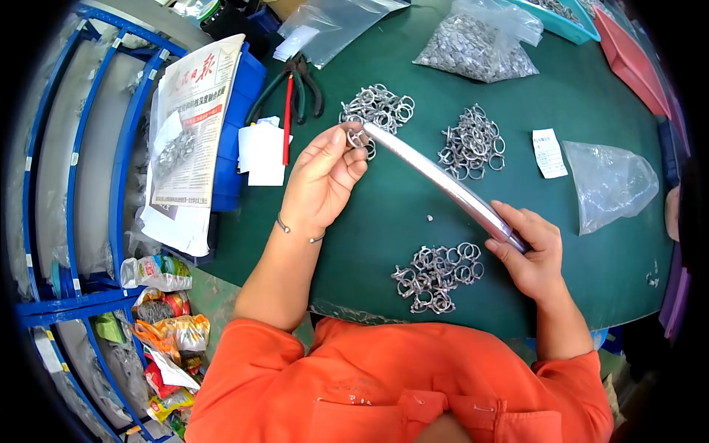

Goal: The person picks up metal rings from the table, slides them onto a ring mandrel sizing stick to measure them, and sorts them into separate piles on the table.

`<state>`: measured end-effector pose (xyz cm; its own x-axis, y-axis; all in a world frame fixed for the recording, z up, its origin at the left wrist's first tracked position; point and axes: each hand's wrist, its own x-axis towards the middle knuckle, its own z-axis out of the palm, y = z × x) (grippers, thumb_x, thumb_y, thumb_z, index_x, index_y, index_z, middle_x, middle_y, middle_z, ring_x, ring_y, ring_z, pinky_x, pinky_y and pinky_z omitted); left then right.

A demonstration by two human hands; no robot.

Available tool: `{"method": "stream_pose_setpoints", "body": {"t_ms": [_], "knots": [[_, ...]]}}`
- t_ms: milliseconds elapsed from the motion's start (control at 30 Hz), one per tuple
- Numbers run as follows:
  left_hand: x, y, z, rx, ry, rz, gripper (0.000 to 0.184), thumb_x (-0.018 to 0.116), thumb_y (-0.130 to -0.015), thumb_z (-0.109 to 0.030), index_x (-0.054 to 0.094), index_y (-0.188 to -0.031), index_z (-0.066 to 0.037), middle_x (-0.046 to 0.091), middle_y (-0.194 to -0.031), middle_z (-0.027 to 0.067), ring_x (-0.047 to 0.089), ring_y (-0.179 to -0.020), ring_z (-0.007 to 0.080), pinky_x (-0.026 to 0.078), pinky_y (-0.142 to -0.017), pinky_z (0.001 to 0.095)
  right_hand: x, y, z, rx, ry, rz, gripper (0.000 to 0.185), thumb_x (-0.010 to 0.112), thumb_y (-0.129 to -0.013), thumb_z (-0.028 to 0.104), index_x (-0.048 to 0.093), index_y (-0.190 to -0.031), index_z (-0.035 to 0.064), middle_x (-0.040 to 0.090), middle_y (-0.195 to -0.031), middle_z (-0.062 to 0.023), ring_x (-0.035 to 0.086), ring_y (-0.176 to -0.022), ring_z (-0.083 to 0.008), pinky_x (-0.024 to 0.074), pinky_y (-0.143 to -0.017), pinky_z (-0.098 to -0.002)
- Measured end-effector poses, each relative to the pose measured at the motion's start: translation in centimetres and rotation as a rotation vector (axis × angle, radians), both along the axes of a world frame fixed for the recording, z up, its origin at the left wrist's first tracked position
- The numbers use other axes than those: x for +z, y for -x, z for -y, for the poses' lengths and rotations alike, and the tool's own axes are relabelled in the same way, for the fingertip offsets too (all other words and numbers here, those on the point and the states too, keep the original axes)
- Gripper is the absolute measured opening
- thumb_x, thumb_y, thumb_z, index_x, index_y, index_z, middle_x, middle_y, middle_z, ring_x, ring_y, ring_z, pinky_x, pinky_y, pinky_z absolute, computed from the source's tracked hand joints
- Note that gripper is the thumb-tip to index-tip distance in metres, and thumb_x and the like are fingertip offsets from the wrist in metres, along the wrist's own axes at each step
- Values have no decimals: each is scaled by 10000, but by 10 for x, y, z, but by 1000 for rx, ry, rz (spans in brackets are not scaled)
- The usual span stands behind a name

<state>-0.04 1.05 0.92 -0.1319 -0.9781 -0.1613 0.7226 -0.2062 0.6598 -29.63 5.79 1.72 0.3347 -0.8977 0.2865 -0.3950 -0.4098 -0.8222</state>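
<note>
silver and slanting over the table, the rod runs from our right hand, gripping its thicker end, to a tip just beside the ring our left hand pinches.

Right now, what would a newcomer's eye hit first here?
Likely the shiny metal rod, slanting across the middle from the right hand to a small ring pinched in the left hand. Next, three heaps of silvery rings on the green table: two farther off, one near the body. Then the bright orange top along the bottom.
</note>
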Motion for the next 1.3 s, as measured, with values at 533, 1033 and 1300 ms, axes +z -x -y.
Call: {"method": "stream_pose_setpoints", "body": {"t_ms": [533,1033,1300], "knots": [[-12,31,-16,-200,366,428,358,712,-623,115,602,-956,42,537,-903,128,586,-710,170,517,-617,269,-1,0,-3,136,23,73,463,724,-670,-19,625,-1120,17,622,-766,-114,547,-592,-194,436,-525,-290],[0,35,-18,-150,246,308,316,741,-734,-64,601,-989,60,556,-967,105,590,-788,167,507,-674,266,4,0,-3,111,-14,76,471,741,-657,-7,627,-1113,10,637,-746,-111,568,-612,-190,443,-571,-285],[-2,39,-23,-99,225,308,341,694,-767,-1,556,-1071,66,598,-924,101,604,-762,166,520,-688,267,-1,-2,-4,118,-119,158,465,741,-675,30,622,-1125,14,632,-737,-110,567,-608,-171,435,-571,-266]]}}
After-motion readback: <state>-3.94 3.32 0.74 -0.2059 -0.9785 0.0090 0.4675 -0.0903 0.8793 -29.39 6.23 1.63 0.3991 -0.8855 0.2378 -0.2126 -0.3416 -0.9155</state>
